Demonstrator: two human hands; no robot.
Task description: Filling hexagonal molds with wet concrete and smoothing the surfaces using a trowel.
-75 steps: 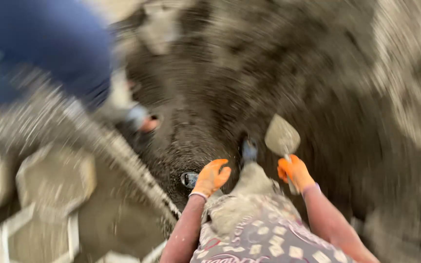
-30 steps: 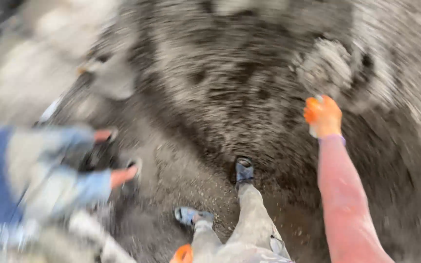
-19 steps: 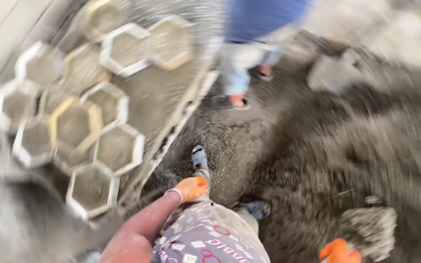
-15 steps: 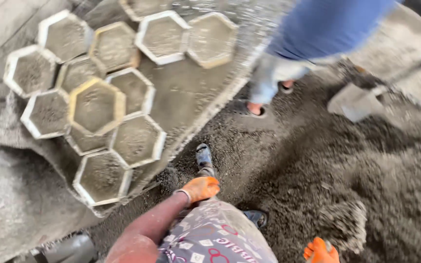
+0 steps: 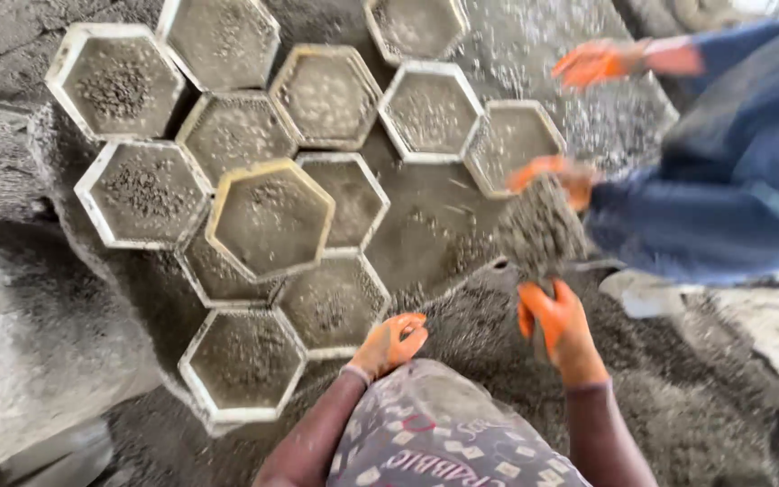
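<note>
My right hand (image 5: 559,326), in an orange glove, grips the handle of a scoop whose load of wet grey concrete mix (image 5: 541,233) is raised over the edge of the mould table. My left hand (image 5: 391,341), also in an orange glove, rests on my knee with its fingers loosely bent and holds nothing. Several hexagonal moulds (image 5: 270,218) lie packed together on the table, most with grey mix in them. The nearest mould (image 5: 243,361) is just left of my left hand.
A co-worker in blue clothes (image 5: 732,171) bends in from the right, one orange-gloved hand (image 5: 599,61) over the table and the other (image 5: 554,173) right behind my scoop's load. A heap of loose grey mix (image 5: 696,397) covers the ground at lower right. A grey slab (image 5: 29,343) lies at left.
The view has swung down over the moulds. My right hand has brought the loaded scoop up from the heap to the table edge. The co-worker has leaned in over the table.
</note>
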